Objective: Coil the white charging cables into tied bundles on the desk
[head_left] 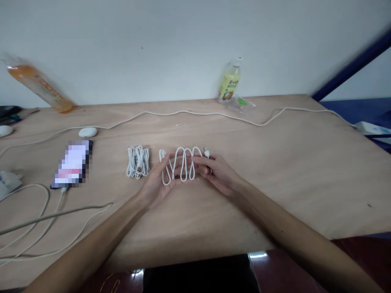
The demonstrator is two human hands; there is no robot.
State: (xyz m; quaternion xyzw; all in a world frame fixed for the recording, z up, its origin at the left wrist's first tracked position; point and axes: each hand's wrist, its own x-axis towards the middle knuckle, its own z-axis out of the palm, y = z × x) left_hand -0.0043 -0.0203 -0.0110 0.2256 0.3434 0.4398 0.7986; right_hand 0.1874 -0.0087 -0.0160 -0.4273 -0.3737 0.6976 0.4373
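A white USB cable (183,165) is folded in loose zigzag loops between my two hands, just above the table. My left hand (160,179) grips its left end, the thumb pressed over the loops and the fingers stretched out beneath them. On the other side, my right hand (215,169) pinches the loops at their right end. The USB plug (206,151) sticks up beside my right fingers. Left of my left hand lies a group of bundled white cables (138,162), coiled side by side on the table.
A phone (71,165) with a cable plugged in lies at left, near a white earbud case (87,132). One long white cord (183,112) crosses the table's back. An orange bottle (39,87) and a yellow-green bottle (229,83) lean at the wall, with clear plastic packaging (241,104).
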